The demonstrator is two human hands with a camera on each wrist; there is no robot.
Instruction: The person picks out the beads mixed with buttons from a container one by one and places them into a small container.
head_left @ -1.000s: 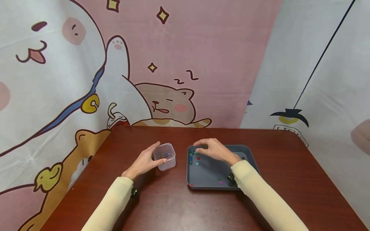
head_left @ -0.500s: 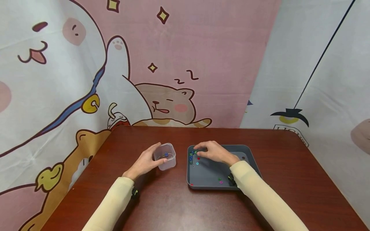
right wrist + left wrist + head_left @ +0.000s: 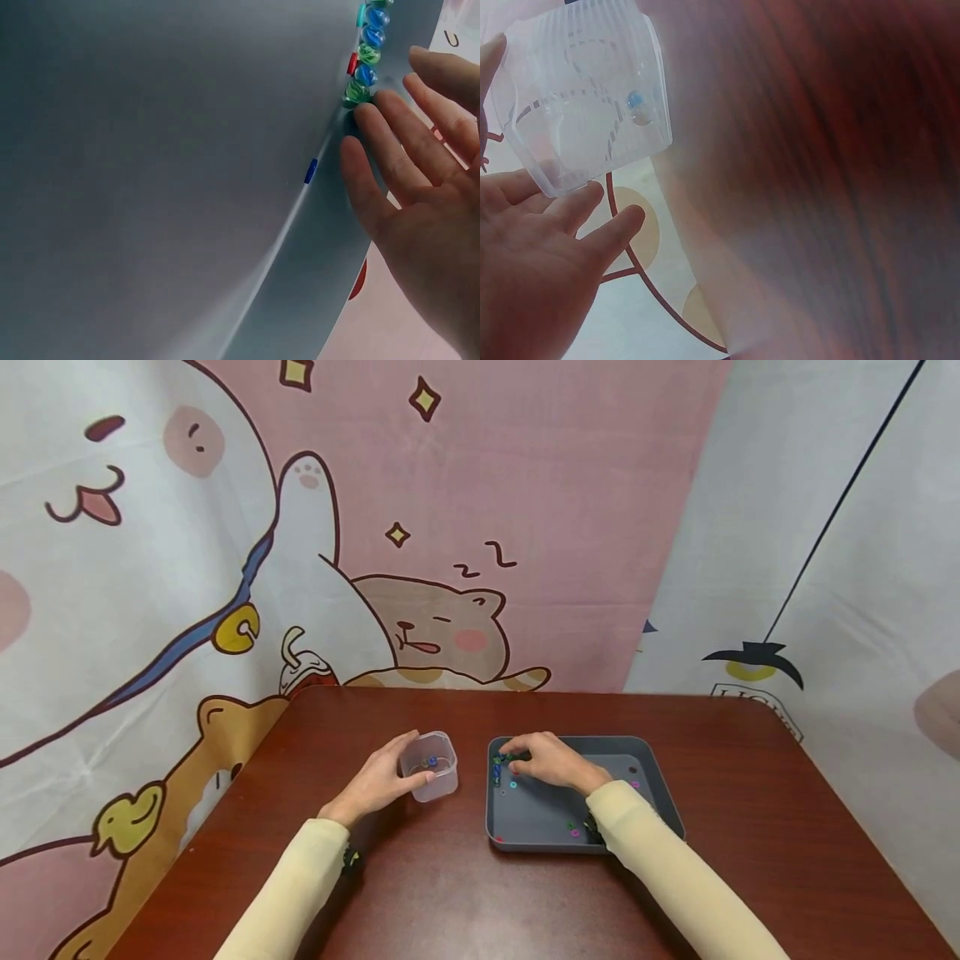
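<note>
My left hand (image 3: 377, 787) holds a clear plastic box (image 3: 446, 787) by its sides, thumb on the near side and fingers on the far side. In the left wrist view, a blue marble (image 3: 634, 99) and a paler one (image 3: 641, 115) show through the box. My right hand (image 3: 555, 762) reaches into a grey tray (image 3: 528, 818) at its far left corner. The right wrist view has a row of blue and green glass marbles (image 3: 373, 36) along the tray wall. My loosely bent fingers are at the endmost green marble (image 3: 356, 93); no pinch on it is visible.
Small flat coloured pieces lie in the tray: a cyan ring (image 3: 513, 785), a pink ring (image 3: 575, 833), a red piece (image 3: 499, 839), and a dark blue piece (image 3: 311, 171). The brown table (image 3: 420, 893) extends around tray and box. A patterned cloth (image 3: 585, 527) hangs behind.
My right hand has lowered slightly into the tray's corner and its forearm has shifted left, uncovering a pink ring on the right and hiding a red piece. The left hand and box stay nearly still.
</note>
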